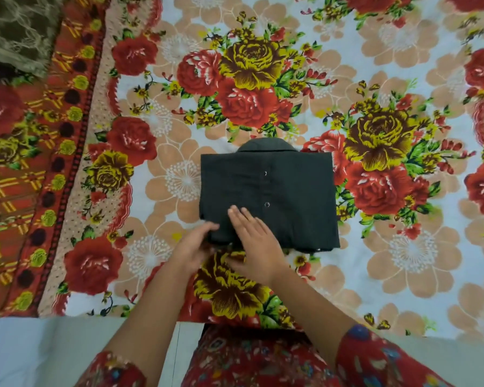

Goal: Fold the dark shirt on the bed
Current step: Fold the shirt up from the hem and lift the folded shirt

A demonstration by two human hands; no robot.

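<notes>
Right hand [253, 238] lies flat, fingers straight, on the dark shirt [291, 191], near-left part. Left hand [194, 247] pinches that near-left corner, thumb on top. Shirt is a compact rectangle mid-bed [403, 275], close to the near edge, collar toward the far edge. Judgement: hold the palm down, tuck the corner layers flush, then smooth rightward.

The shirt [288, 196], of dark charcoal cloth, is shown folded into a compact, nearly square packet and laid flat on the bed [403, 275], near the front edge and about midway across. The collar [264, 145] is seen protruding at the far edge. Two small metal snaps [266, 173] are exposed on the upper face, aligned along the middle. The bed is covered with a flowered sheet [179, 113].
</notes>
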